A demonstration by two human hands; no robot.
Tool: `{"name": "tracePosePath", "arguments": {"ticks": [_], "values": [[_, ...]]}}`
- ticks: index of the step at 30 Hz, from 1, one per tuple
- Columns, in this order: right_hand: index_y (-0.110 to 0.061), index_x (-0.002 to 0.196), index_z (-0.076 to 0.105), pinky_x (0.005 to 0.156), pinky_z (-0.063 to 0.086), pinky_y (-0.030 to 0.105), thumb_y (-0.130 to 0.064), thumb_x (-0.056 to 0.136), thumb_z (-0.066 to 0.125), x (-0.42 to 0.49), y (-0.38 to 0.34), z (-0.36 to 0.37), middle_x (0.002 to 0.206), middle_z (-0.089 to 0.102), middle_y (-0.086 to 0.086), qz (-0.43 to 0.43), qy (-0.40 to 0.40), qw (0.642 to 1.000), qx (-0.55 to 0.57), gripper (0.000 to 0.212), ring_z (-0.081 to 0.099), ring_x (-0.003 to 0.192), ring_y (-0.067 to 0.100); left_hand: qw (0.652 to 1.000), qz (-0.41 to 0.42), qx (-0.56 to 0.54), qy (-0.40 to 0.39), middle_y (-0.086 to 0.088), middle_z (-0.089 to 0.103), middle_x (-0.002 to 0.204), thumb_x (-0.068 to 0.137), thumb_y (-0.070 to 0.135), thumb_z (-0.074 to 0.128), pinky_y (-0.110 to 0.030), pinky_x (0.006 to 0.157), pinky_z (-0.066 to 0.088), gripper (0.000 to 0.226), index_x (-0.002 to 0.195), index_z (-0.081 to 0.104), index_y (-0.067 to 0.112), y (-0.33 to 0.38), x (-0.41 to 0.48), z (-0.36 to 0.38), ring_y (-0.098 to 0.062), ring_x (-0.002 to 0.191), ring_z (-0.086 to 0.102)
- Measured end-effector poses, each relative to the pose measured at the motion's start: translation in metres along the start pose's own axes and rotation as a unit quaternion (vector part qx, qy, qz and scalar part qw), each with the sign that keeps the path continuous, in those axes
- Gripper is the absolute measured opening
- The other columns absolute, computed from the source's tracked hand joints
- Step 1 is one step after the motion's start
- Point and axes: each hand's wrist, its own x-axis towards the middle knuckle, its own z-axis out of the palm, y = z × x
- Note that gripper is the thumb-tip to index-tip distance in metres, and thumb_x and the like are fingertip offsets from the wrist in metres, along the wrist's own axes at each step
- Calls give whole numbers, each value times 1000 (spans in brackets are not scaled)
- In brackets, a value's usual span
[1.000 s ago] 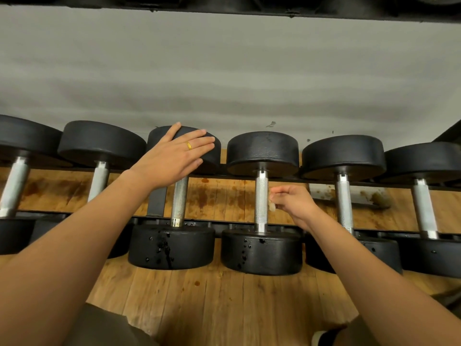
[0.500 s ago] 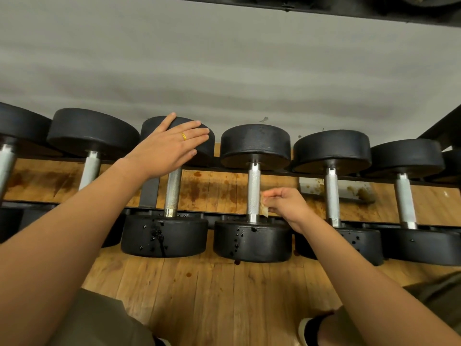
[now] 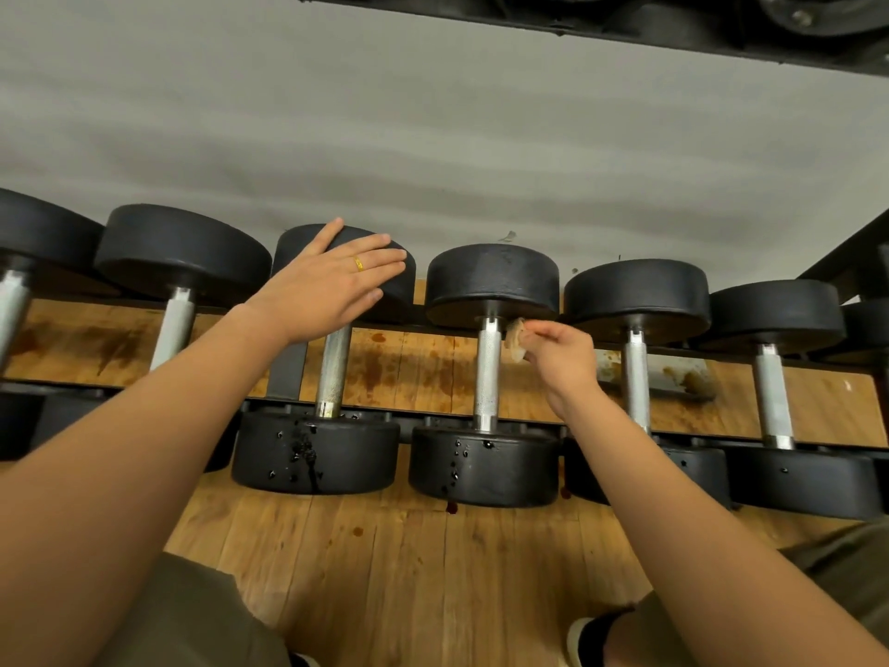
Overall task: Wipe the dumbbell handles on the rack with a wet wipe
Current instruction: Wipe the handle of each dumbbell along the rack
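A row of black dumbbells with silver knurled handles lies across a low rack (image 3: 433, 416). My right hand (image 3: 560, 363) pinches a small crumpled wet wipe (image 3: 517, 340) and holds it against the upper right side of the middle dumbbell's handle (image 3: 487, 373), just under its far weight head. My left hand (image 3: 332, 286) rests flat, fingers spread, on the far head of the neighbouring dumbbell to the left (image 3: 346, 252), above its handle (image 3: 332, 373). Dark wet spots mark the near heads of both dumbbells.
More dumbbells lie to the left (image 3: 175, 324) and right (image 3: 637, 377), (image 3: 772, 392). Stained wooden floorboards (image 3: 409, 560) lie under and before the rack. A grey wall rises behind, a dark shelf runs overhead, and a black frame post stands at the right (image 3: 846, 262). My knees and shoe (image 3: 579, 640) fill the bottom edge.
My right hand slid the wipe from the lower part of the middle handle up toward its far end. My left hand stayed on the neighbouring dumbbell head.
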Motion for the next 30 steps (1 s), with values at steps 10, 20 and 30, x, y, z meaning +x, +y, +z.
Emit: {"name": "tracePosePath", "arguments": {"ticks": [10,20,30], "values": [[-28,87,71,102,50,34,-11,92,70,-11,8,19,96,71,-11,-24,-17,999,-14,18,65,100,7,1000,-3,-7,-3,5,40,161,107,35,38,-52,125,0,50,156,40,24,-2,1,2,-12,154,21],[-21,97,76,99,53,36,-12,92,71,-5,2,10,103,73,-3,-65,-61,992,-94,11,66,103,13,1000,-3,-10,-4,4,41,160,107,34,38,-54,124,2,50,155,41,23,0,1,0,-14,154,23],[-9,86,76,82,59,31,-5,83,78,-37,15,-15,92,77,1,18,-153,979,-134,5,73,92,15,1000,-2,-9,-9,5,41,160,107,34,39,-53,125,1,49,155,42,23,1,1,-2,-13,154,22]]}}
